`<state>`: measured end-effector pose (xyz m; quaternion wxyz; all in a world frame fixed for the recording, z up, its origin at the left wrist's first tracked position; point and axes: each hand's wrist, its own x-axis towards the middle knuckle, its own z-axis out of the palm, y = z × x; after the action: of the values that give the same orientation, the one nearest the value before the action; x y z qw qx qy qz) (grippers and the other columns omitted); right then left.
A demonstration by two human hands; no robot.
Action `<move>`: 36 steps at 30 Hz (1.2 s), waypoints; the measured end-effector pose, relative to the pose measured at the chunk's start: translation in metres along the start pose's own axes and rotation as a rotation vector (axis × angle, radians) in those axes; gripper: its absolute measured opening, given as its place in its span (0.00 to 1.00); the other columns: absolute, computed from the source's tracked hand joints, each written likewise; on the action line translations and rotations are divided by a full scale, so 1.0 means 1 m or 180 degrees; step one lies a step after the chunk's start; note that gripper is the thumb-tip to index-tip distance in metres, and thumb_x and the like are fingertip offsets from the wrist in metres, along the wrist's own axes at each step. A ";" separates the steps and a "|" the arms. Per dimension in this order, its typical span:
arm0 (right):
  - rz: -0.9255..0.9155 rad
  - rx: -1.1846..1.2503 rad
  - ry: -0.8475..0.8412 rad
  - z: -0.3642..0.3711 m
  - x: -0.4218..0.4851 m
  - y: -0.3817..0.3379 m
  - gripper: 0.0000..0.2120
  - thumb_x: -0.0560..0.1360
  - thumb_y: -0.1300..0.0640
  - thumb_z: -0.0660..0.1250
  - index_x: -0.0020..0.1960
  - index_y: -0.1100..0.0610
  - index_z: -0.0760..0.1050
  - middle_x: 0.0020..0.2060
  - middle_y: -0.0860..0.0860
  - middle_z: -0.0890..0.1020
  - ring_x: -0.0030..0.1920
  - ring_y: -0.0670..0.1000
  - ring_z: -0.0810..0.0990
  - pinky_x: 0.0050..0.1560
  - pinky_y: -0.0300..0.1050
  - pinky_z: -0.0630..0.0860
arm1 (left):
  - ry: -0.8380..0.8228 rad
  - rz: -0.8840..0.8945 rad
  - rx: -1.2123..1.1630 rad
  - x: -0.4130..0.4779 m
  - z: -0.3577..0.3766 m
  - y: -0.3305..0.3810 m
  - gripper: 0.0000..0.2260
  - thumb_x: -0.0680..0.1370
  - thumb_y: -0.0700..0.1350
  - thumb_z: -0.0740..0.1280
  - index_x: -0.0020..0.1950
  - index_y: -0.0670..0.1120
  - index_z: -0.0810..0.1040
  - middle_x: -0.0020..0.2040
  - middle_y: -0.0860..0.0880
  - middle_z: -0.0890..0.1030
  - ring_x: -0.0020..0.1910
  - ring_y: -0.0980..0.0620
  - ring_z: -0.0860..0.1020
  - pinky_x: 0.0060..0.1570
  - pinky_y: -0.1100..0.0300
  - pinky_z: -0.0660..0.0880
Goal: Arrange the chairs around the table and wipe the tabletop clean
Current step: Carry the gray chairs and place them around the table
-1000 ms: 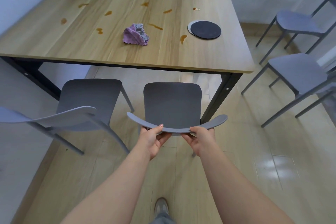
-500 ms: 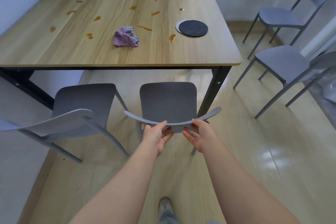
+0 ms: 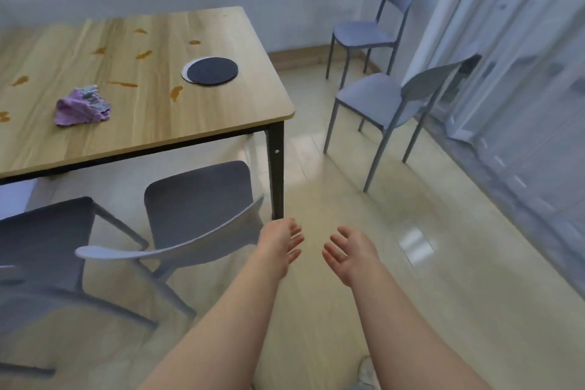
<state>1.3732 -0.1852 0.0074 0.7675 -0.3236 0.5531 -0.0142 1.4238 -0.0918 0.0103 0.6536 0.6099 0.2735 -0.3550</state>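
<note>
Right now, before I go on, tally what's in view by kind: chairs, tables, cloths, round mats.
Chairs: 4 (front chair, left chair, window chair, corner chair)
Table: 1
Cloth: 1
Round mats: 2 (dark mat lying over white mat)
Total: 8

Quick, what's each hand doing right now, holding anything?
Left hand: open, holding nothing.
Right hand: open, holding nothing.
</note>
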 end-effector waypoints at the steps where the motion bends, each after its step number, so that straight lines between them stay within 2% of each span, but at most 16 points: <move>1: -0.0048 0.0066 0.0003 -0.013 0.004 -0.015 0.17 0.79 0.60 0.58 0.67 0.64 0.69 0.66 0.59 0.73 0.57 0.58 0.75 0.55 0.48 0.72 | -0.0055 -0.0011 0.0027 -0.001 0.020 -0.002 0.08 0.80 0.40 0.56 0.52 0.44 0.74 0.53 0.47 0.77 0.51 0.50 0.76 0.51 0.56 0.69; 3: -0.0143 0.0141 -0.0019 -0.040 0.015 -0.047 0.17 0.80 0.60 0.58 0.66 0.64 0.69 0.66 0.58 0.74 0.52 0.56 0.74 0.53 0.47 0.72 | -0.0166 0.0014 0.0030 -0.002 0.063 -0.005 0.11 0.81 0.39 0.55 0.59 0.44 0.74 0.53 0.47 0.77 0.51 0.50 0.75 0.52 0.56 0.70; 5: -0.0206 0.0223 -0.0031 -0.060 0.023 -0.074 0.16 0.80 0.60 0.57 0.67 0.63 0.69 0.66 0.58 0.73 0.52 0.55 0.73 0.54 0.47 0.71 | -0.0239 0.0048 0.0036 -0.001 0.097 -0.005 0.12 0.80 0.39 0.56 0.60 0.45 0.73 0.51 0.47 0.77 0.50 0.50 0.76 0.51 0.56 0.70; 7: -0.0249 0.0242 -0.0007 -0.093 0.038 -0.111 0.16 0.80 0.60 0.57 0.66 0.64 0.69 0.64 0.58 0.74 0.52 0.55 0.73 0.53 0.47 0.71 | -0.0333 0.0077 0.0059 0.002 0.149 -0.007 0.09 0.80 0.39 0.56 0.57 0.45 0.73 0.48 0.48 0.78 0.48 0.50 0.76 0.49 0.56 0.71; 10: -0.0320 0.0229 0.0070 -0.128 0.059 -0.159 0.16 0.80 0.60 0.57 0.66 0.64 0.69 0.58 0.58 0.76 0.51 0.55 0.74 0.45 0.47 0.74 | -0.0454 0.0083 0.0054 0.007 0.211 -0.007 0.06 0.80 0.40 0.57 0.53 0.46 0.73 0.42 0.50 0.78 0.41 0.53 0.76 0.46 0.57 0.72; 11: -0.0325 0.0231 0.0085 -0.133 0.063 -0.169 0.16 0.80 0.60 0.57 0.66 0.65 0.69 0.57 0.58 0.76 0.51 0.55 0.74 0.45 0.47 0.74 | -0.0472 0.0086 0.0074 0.009 0.221 -0.007 0.06 0.80 0.40 0.57 0.51 0.46 0.73 0.42 0.50 0.78 0.40 0.53 0.76 0.48 0.56 0.72; 14: -0.0363 0.0228 0.0079 -0.153 0.082 -0.214 0.16 0.80 0.60 0.56 0.66 0.64 0.69 0.63 0.58 0.74 0.51 0.55 0.73 0.53 0.48 0.72 | -0.0511 0.0005 0.0110 0.017 0.271 -0.003 0.07 0.80 0.41 0.57 0.45 0.46 0.73 0.42 0.50 0.78 0.41 0.53 0.76 0.52 0.55 0.71; 16: -0.0348 0.0275 0.0013 -0.159 0.098 -0.240 0.16 0.80 0.60 0.57 0.66 0.63 0.69 0.62 0.57 0.74 0.52 0.55 0.73 0.51 0.48 0.71 | -0.0454 0.0043 0.0086 0.025 0.300 0.006 0.07 0.80 0.40 0.58 0.44 0.46 0.73 0.42 0.49 0.78 0.42 0.52 0.77 0.50 0.55 0.72; 19: -0.0339 0.0310 -0.0065 -0.158 0.122 -0.269 0.16 0.80 0.59 0.57 0.67 0.63 0.69 0.59 0.56 0.74 0.47 0.54 0.75 0.45 0.47 0.72 | -0.0391 0.0107 0.0061 0.047 0.336 0.020 0.05 0.80 0.41 0.58 0.51 0.45 0.74 0.41 0.49 0.78 0.39 0.54 0.76 0.46 0.56 0.72; 21: -0.0263 0.0323 -0.0055 -0.156 0.142 -0.290 0.17 0.80 0.58 0.57 0.67 0.62 0.68 0.64 0.55 0.73 0.41 0.51 0.74 0.39 0.44 0.71 | -0.0320 0.0080 0.0191 0.068 0.361 0.034 0.06 0.80 0.41 0.59 0.53 0.46 0.74 0.41 0.51 0.78 0.38 0.56 0.76 0.50 0.56 0.69; 24: -0.0173 0.0360 0.0032 -0.153 0.169 -0.325 0.18 0.81 0.57 0.55 0.69 0.60 0.67 0.68 0.55 0.71 0.39 0.50 0.72 0.36 0.43 0.70 | -0.0261 -0.0082 0.0349 0.098 0.398 0.051 0.10 0.80 0.42 0.57 0.59 0.45 0.74 0.39 0.52 0.77 0.40 0.55 0.75 0.55 0.55 0.63; 26: -0.0280 0.0415 0.0092 -0.144 0.194 -0.371 0.18 0.81 0.57 0.54 0.69 0.61 0.67 0.68 0.55 0.71 0.39 0.51 0.73 0.36 0.42 0.69 | -0.0420 -0.0161 0.0406 0.124 0.438 0.079 0.14 0.81 0.42 0.56 0.64 0.43 0.73 0.40 0.52 0.77 0.44 0.53 0.77 0.54 0.56 0.62; 29: -0.0477 0.0472 0.0230 -0.122 0.220 -0.438 0.17 0.81 0.58 0.54 0.68 0.61 0.67 0.68 0.55 0.71 0.43 0.52 0.74 0.40 0.43 0.70 | -0.0517 -0.0131 0.0477 0.155 0.485 0.131 0.14 0.81 0.42 0.57 0.66 0.42 0.72 0.51 0.49 0.79 0.56 0.50 0.78 0.54 0.55 0.65; 31: -0.0544 0.0518 0.0158 -0.104 0.233 -0.476 0.17 0.81 0.58 0.54 0.68 0.61 0.67 0.68 0.55 0.71 0.47 0.53 0.74 0.44 0.45 0.73 | -0.0549 -0.0023 0.0465 0.171 0.512 0.166 0.14 0.81 0.42 0.56 0.65 0.42 0.71 0.53 0.48 0.78 0.53 0.50 0.77 0.54 0.55 0.66; 32: -0.0550 0.0559 0.0139 -0.097 0.239 -0.490 0.18 0.81 0.58 0.54 0.69 0.61 0.67 0.68 0.55 0.71 0.50 0.54 0.73 0.44 0.44 0.73 | -0.0540 -0.0001 0.0454 0.179 0.523 0.180 0.14 0.81 0.41 0.57 0.65 0.42 0.71 0.53 0.48 0.78 0.51 0.50 0.76 0.54 0.55 0.66; 36: -0.0473 0.0571 0.0087 -0.080 0.272 -0.529 0.18 0.81 0.58 0.55 0.69 0.61 0.67 0.68 0.55 0.71 0.46 0.53 0.75 0.38 0.43 0.71 | -0.0570 -0.0098 0.0433 0.213 0.558 0.210 0.14 0.80 0.42 0.58 0.66 0.43 0.70 0.52 0.48 0.78 0.50 0.51 0.77 0.53 0.54 0.69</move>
<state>1.5876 -0.7449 0.0358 0.7826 -0.2935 0.5346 -0.1249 1.6768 -0.6724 0.0284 0.6270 0.6144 0.1986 -0.4358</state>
